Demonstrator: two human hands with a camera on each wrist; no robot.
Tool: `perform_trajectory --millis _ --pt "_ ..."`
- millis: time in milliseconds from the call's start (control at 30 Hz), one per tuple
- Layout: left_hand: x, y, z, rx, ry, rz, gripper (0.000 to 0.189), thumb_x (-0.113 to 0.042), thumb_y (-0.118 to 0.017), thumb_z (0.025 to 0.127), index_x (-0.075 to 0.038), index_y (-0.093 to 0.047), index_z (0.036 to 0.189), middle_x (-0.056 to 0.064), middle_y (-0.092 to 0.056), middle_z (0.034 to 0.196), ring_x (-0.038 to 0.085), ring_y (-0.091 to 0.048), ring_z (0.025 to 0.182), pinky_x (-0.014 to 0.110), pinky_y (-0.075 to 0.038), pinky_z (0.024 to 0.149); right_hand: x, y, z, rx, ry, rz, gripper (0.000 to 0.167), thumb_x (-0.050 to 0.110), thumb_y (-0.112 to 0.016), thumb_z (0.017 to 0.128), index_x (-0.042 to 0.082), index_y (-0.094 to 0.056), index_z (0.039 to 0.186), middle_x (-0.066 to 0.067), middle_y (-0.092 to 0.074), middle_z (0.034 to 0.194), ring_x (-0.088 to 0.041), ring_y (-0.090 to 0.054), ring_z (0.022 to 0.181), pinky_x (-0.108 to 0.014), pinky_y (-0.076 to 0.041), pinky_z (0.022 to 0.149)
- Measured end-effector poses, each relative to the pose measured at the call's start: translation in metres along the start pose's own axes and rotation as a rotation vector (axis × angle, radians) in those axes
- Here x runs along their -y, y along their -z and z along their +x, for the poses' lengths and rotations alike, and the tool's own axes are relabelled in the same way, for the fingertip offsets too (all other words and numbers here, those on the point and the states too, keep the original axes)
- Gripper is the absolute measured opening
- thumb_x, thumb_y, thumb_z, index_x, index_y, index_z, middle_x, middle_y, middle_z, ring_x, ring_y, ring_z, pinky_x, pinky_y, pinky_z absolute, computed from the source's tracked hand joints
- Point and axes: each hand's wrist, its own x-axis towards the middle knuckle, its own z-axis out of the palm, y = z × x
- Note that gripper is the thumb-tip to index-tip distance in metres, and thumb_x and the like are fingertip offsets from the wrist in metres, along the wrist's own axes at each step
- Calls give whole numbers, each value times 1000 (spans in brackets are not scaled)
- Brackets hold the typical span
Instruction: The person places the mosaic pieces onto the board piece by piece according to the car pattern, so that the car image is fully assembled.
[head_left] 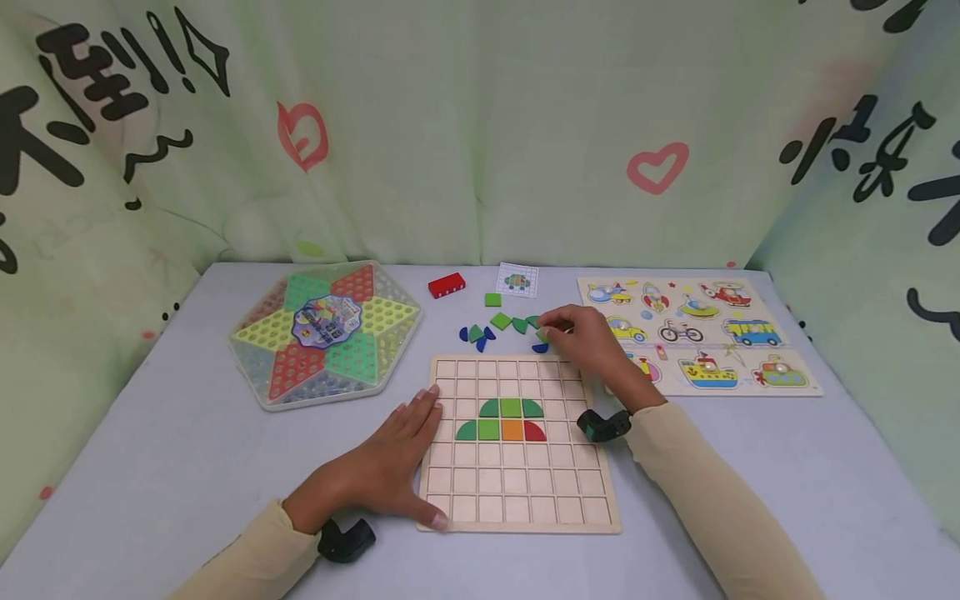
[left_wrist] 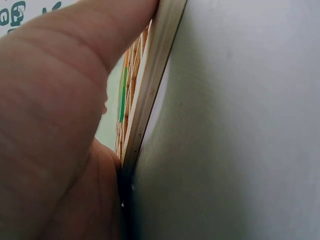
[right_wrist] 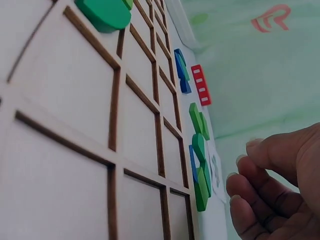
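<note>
A wooden grid board (head_left: pixel 517 483) lies on the table, with green quarter-circles, light green squares, an orange square (head_left: pixel 512 430) and a red quarter-circle (head_left: pixel 535 431) in its cells. Along the board's left edge rests my left hand (head_left: pixel 393 467), fingers extended and thumb at the near corner. Beyond the far edge, my right hand (head_left: pixel 581 337) hovers at several loose green and blue pieces, among them a light green square (head_left: pixel 501 320). In the right wrist view, nothing shows between the bent fingertips of that hand (right_wrist: pixel 280 185); a light green piece (right_wrist: pixel 201 187) lies close by.
A hexagonal Chinese checkers box (head_left: pixel 326 333) stands at the left. On the right lies a vehicle puzzle board (head_left: pixel 720 333), partly under the right forearm. A red block (head_left: pixel 447 286) and a small pattern card (head_left: pixel 517 280) sit near the back curtain (head_left: pixel 480 125).
</note>
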Motion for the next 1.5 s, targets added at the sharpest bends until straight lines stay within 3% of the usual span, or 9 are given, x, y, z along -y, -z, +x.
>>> perform_trajectory --millis 633,1000,1267,1500 --pt "0 1 1 8 9 -9 137 -79 -70 61 -5 -5 156 7 14 162 23 11 147 45 -3 116 -14 -5 36 -42 -28 -20 23 11 -57 98 3 -68 117 -13 -63 115 -26 -54 100 -40 -46 89" --pt "0 0 0 13 2 -17 137 -79 -70 62 -5 -4 156 7 15 161 23 11 147 45 -3 116 -12 -7 46 78 -82 -75 30 10 -59 97 1 -64 125 -16 -62 123 -28 -56 110 -43 -43 98" --pt "1 -1 0 6 6 -7 137 -80 -69 62 -5 -3 156 6 16 161 23 12 146 45 -3 116 -2 -9 47 95 -84 -172 29 9 -60 96 -3 -65 122 -19 -62 120 -31 -55 112 -44 -45 95" --pt "2 -2 1 4 1 -13 137 -80 -69 62 -5 -4 156 7 16 161 22 12 146 45 -3 116 -4 -11 47 84 -106 -164 26 11 -61 97 0 -67 119 -16 -63 116 -28 -55 107 -43 -45 95"
